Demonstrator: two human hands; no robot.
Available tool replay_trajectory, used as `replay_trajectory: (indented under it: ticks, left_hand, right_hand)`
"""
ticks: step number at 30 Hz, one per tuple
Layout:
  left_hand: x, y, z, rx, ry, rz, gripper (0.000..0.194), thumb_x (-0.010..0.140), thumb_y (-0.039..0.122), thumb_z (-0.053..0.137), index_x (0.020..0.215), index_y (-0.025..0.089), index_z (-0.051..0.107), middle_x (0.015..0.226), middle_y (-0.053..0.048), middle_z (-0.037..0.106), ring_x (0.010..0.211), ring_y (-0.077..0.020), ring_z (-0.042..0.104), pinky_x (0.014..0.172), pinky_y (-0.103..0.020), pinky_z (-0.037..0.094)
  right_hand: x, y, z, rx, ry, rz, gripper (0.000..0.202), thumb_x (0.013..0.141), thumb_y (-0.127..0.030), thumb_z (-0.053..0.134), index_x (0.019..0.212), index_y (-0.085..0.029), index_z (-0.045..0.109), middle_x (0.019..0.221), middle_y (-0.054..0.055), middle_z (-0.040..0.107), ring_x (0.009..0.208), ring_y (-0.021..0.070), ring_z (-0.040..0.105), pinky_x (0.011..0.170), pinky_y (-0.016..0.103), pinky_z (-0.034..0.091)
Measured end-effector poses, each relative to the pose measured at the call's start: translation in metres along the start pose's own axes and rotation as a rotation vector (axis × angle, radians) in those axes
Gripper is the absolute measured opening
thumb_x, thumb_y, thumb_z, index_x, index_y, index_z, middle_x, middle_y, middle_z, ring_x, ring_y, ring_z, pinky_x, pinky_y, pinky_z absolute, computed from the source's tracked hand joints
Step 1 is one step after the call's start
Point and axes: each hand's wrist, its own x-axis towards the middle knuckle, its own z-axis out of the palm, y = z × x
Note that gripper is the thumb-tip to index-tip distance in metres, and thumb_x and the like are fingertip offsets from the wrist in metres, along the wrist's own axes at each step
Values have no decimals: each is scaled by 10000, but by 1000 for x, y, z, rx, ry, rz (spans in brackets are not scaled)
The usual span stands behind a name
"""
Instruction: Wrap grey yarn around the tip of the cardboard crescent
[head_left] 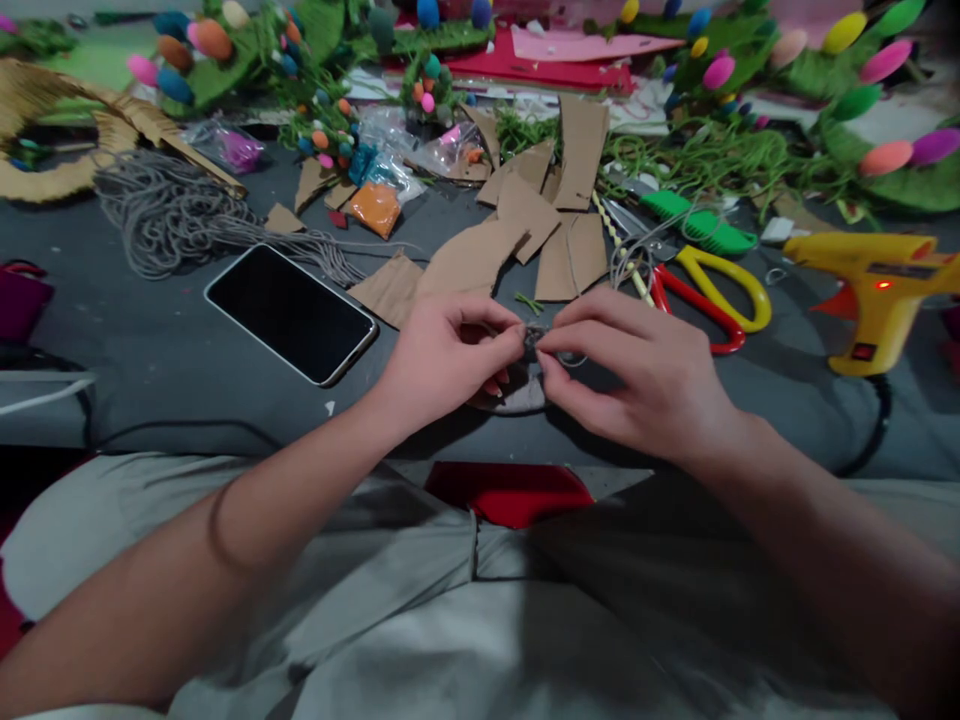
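Observation:
Near the table's front edge lies a flat grey rounded piece (517, 400), partly hidden under my hands. My left hand (457, 355) has its thumb and index finger pinched on a small dark grey bit of cord at the piece's upper side. From the right, my right hand (637, 370) pinches the same small grey cord, its fingertips almost touching those of my left hand. A thin loop of grey cord shows beneath the right fingers. The exact shape of the pinched bit is hidden by the fingertips.
A phone (292, 312) lies left, with tangled grey cord (165, 210) behind it. Cardboard pieces (472, 255) lie beyond my hands. Scissors (720, 300) and a yellow glue gun (885, 300) with a lit red light are right. Green decorations with coloured eggs (885, 150) line the back.

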Motion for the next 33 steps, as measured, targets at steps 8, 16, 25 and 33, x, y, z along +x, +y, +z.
replay_trajectory:
  ticks: [8, 16, 25, 33]
  left_hand:
    - [1, -2, 0, 17, -17, 34, 111, 814, 285, 719, 850, 183, 745, 607, 8, 676, 481, -111, 637, 417, -161, 541]
    - [-1, -3, 0, 20, -9, 54, 99, 814, 283, 726, 840, 192, 758, 607, 12, 671, 479, -107, 633, 409, -153, 520]
    - [1, -3, 0, -1, 11, 47, 118, 827, 293, 718, 846, 182, 754, 596, 8, 670, 461, -107, 619, 385, -155, 517]
    - [1, -2, 0, -14, -10, 49, 137, 817, 284, 723, 862, 157, 750, 570, 17, 645, 456, -101, 611, 389, -151, 516]
  right_hand:
    - [3, 5, 10, 28, 30, 126, 103, 913, -211, 618, 917, -219, 721, 903, 55, 705, 766, 175, 663, 675, 313, 539]
    - [4, -2, 12, -21, 18, 142, 130, 906, -175, 590, 846, -206, 701, 873, 62, 694, 750, 183, 634, 664, 326, 505]
    - [6, -1, 9, 31, 75, 207, 94, 856, -162, 628, 790, -197, 684, 819, 58, 684, 673, 165, 598, 615, 320, 490]
    - [8, -9, 6, 59, 32, 255, 55, 856, -202, 642, 814, -220, 673, 829, 53, 682, 694, 173, 615, 637, 323, 498]
